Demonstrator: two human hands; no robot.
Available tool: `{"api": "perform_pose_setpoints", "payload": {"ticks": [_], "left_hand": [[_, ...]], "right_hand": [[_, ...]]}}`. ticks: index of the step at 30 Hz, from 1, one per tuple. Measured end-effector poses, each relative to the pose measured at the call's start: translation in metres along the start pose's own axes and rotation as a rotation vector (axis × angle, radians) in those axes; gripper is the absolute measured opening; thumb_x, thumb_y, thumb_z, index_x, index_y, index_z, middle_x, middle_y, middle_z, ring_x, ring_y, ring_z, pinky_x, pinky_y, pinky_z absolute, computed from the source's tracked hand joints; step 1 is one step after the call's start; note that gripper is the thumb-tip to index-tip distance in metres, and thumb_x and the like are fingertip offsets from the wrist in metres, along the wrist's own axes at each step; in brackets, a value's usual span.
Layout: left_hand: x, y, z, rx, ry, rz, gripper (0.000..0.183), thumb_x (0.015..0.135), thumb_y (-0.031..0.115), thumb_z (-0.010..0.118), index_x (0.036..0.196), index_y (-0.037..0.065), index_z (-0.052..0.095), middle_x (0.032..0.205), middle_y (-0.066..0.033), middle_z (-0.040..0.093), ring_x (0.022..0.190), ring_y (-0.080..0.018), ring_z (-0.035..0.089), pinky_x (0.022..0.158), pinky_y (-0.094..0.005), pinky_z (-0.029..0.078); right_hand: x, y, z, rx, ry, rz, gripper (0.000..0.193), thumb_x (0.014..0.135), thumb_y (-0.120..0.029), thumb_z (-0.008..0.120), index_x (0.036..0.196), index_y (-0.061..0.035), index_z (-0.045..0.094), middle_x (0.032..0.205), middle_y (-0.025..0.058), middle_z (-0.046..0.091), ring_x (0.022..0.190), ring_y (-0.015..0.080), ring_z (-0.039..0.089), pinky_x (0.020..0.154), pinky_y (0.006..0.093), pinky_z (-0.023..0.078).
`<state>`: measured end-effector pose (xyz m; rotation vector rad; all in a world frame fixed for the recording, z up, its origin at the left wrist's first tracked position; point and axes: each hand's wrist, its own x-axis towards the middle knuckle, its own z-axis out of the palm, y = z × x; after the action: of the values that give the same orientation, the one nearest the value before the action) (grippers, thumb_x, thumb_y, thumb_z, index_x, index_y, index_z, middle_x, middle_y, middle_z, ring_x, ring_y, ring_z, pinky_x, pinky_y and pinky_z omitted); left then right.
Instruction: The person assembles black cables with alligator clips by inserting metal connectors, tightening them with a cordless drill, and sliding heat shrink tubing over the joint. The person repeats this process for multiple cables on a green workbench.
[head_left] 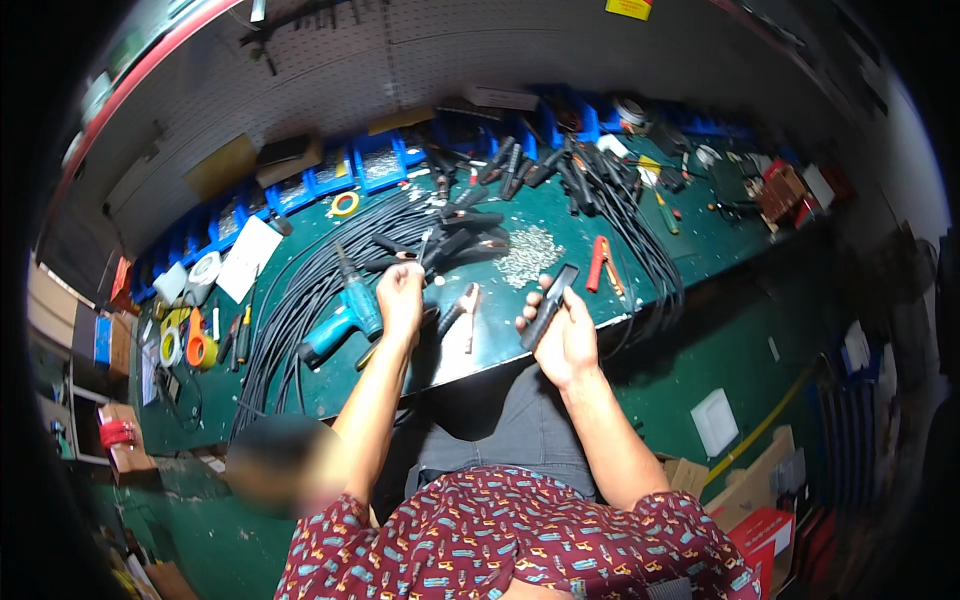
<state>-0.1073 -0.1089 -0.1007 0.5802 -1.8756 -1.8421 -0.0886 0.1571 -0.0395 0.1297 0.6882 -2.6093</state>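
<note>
My left hand (401, 302) is closed over the bench, with a slim silver-coloured piece (425, 243) rising just beyond its fingertips; what the fingers hold is too small to tell. In my right hand (567, 340), raised at the bench's front edge, lies a long black handle-shaped piece (549, 308), gripped between thumb and fingers. A black-handled clamp (458, 310) with a copper-coloured end rests between my hands. Left of my left hand lies a teal cordless drill (345, 322). Beyond my hands is a heap of small silver screws (530, 256).
Coiled black cables (290, 290) cover the left of the green bench (480, 365); more cables (640, 245) with black clamps lie right. A red-handled clamp (597, 264) sits nearby. Blue bins (380, 168) line the back. Orange tape (203, 350) lies far left. A blurred person (275, 465) is beside my left arm.
</note>
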Motion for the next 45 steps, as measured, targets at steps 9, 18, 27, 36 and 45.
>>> {"api": "perform_pose_setpoints", "payload": {"ticks": [9,18,27,36,45], "left_hand": [[-0.168,0.072,0.003,-0.073,-0.484,-0.02,0.014,0.096,0.008,0.071,0.105,0.001,0.062,0.086,0.0038,0.062,0.076,-0.0025,0.056,0.069,-0.0191,0.046],[-0.169,0.072,0.011,0.05,-0.48,0.108,0.014,0.094,0.008,0.07,0.101,-0.002,0.065,0.079,-0.0011,0.066,0.072,-0.0049,0.059,0.065,-0.0231,0.049],[-0.146,0.074,0.024,0.066,-0.386,0.067,0.034,0.103,0.031,0.054,0.121,0.003,0.048,0.087,-0.0073,0.061,0.077,-0.0124,0.056,0.068,-0.0284,0.046],[-0.144,0.089,0.017,0.232,-0.472,0.229,0.029,0.107,0.027,0.053,0.104,-0.002,0.058,0.081,-0.0195,0.062,0.076,-0.0336,0.065,0.07,-0.042,0.05],[-0.162,0.072,0.017,0.32,-0.443,0.349,0.025,0.105,0.025,0.055,0.108,0.001,0.054,0.08,-0.0182,0.058,0.073,-0.0344,0.059,0.067,-0.0437,0.047]], "right_hand": [[0.012,-0.029,0.026,0.205,-0.145,-0.099,0.039,0.111,-0.039,0.039,0.126,-0.0083,0.057,0.1,0.0061,0.057,0.089,0.0185,0.056,0.09,0.0389,0.048],[0.009,-0.024,0.027,0.151,-0.185,-0.162,0.038,0.111,-0.039,0.038,0.13,-0.0094,0.053,0.094,0.0029,0.051,0.084,0.0151,0.05,0.089,0.0382,0.047],[-0.012,0.029,0.03,-0.144,-0.174,-0.222,0.038,0.112,-0.035,0.034,0.13,-0.0067,0.052,0.119,0.0144,0.065,0.109,0.0232,0.061,0.099,0.0426,0.048],[-0.029,0.03,0.036,-0.601,-0.067,-0.725,0.042,0.098,-0.008,0.068,0.134,-0.0011,0.049,0.136,0.0152,0.058,0.122,0.0205,0.057,0.099,0.0339,0.052],[-0.039,-0.006,0.036,-1.264,0.073,-0.568,0.02,0.089,-0.01,0.078,0.101,0.0043,0.073,0.136,0.0178,0.059,0.11,0.0191,0.066,0.08,0.0282,0.06]]}}
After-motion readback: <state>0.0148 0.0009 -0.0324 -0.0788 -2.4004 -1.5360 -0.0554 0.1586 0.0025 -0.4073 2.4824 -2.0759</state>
